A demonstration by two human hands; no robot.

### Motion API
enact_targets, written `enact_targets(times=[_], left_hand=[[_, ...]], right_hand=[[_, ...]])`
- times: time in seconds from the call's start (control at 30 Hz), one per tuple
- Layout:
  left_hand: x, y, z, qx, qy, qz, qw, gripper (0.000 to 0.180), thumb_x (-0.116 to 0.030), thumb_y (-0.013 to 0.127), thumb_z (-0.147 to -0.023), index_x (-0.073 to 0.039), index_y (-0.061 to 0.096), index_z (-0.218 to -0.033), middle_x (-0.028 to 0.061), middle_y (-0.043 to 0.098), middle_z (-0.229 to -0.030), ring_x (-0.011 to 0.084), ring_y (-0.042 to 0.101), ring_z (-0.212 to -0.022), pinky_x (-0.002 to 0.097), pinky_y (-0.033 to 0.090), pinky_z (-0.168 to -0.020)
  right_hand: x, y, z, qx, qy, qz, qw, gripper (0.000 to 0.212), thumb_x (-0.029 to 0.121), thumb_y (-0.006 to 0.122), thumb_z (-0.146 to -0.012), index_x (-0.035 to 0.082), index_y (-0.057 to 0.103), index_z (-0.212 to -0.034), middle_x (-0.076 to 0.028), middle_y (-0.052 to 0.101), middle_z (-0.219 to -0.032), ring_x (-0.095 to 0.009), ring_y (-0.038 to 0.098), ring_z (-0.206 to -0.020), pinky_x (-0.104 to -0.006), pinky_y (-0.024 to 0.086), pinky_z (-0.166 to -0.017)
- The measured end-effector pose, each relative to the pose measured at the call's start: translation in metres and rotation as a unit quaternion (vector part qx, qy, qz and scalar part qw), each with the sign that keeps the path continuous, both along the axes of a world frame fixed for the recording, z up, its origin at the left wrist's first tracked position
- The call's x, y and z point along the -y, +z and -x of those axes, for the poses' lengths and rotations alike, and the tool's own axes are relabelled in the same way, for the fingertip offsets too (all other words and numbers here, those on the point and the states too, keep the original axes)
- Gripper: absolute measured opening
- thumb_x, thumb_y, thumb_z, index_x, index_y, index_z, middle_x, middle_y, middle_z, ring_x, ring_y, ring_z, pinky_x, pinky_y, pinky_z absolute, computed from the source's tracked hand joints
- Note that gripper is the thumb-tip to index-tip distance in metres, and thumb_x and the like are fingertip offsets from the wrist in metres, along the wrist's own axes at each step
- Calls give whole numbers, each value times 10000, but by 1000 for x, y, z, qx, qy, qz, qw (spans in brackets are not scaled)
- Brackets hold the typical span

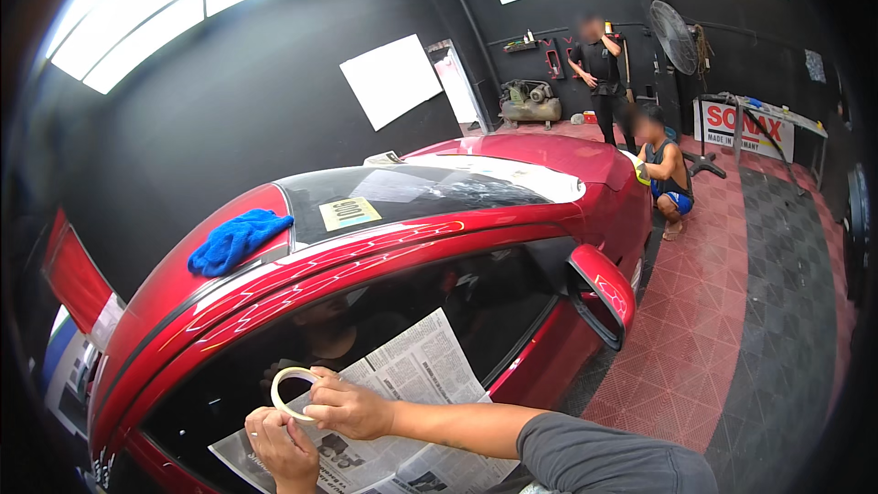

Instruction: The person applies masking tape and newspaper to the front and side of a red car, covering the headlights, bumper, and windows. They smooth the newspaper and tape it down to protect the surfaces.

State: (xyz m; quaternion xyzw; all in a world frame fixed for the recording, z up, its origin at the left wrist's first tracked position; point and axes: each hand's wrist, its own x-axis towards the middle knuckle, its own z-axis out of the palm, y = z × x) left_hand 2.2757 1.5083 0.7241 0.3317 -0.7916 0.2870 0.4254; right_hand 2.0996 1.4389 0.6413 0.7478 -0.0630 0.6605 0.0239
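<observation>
Nearest us, our grey sleeve (613, 457) came in from the lower right, and our right hand (352, 407) pinched the rim of a roll of masking tape (291, 391) between thumb and fingers. Our left hand (279, 444) sat just below the roll, curled closed, seemingly on the tape's free end, though we could not see the end itself. The roll hung in front of the newspaper sheet (416, 380) laid over the side window (494, 302) of the red car (549, 220).

To do this well, we judged, we should keep the tape taut and straight, and press it so it caught both the paper's edge and the window frame without wrinkles.

The paper's upper and right edges lay free against dark glass. The wing mirror (604, 288) jutted out to the right, close to the paper's corner. A blue cloth (236, 240) rested on the roof. The tiled floor (732, 311) beside the door gave room to step; a crouching person (666, 174) worked well apart at the car's front.
</observation>
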Motion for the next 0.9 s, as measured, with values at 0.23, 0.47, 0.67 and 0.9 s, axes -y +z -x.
enact_targets(times=[0.23,0.47,0.67,0.9], left_hand=[[-21,-3,-9,-108,-63,-145,981,114,-84,671,-1016,-13,585,-990,177,619,-1027,344,627,-1007,455,499,-959],[-18,-13,-24,-163,-63,-123,977,382,-37,899,-825,9,787,-1188,170,762,-1170,334,720,-1157,468,533,-1104],[-16,-21,-15,-125,-22,-38,991,238,48,833,-888,6,808,-1122,149,786,-1110,350,731,-1137,472,569,-1044],[-21,-15,-5,-103,10,-21,994,58,-14,656,-959,-28,623,-1005,194,650,-1011,414,608,-964,516,483,-891]], right_hand=[[5,-7,-2,-19,-12,8,1000,359,173,789,-984,103,628,-1298,-110,591,-1061,-367,655,-1103,-657,391,-1273],[4,-3,-3,-28,-27,18,999,367,184,819,-955,118,637,-1267,-95,602,-1055,-349,666,-1099,-636,421,-1264],[0,-1,2,-40,-52,24,998,420,189,863,-903,113,692,-1279,-94,636,-1052,-327,678,-1102,-621,446,-1250],[12,-5,-13,-29,-58,47,997,387,211,873,-874,126,729,-1223,-92,608,-999,-355,661,-1035,-666,443,-1210]])
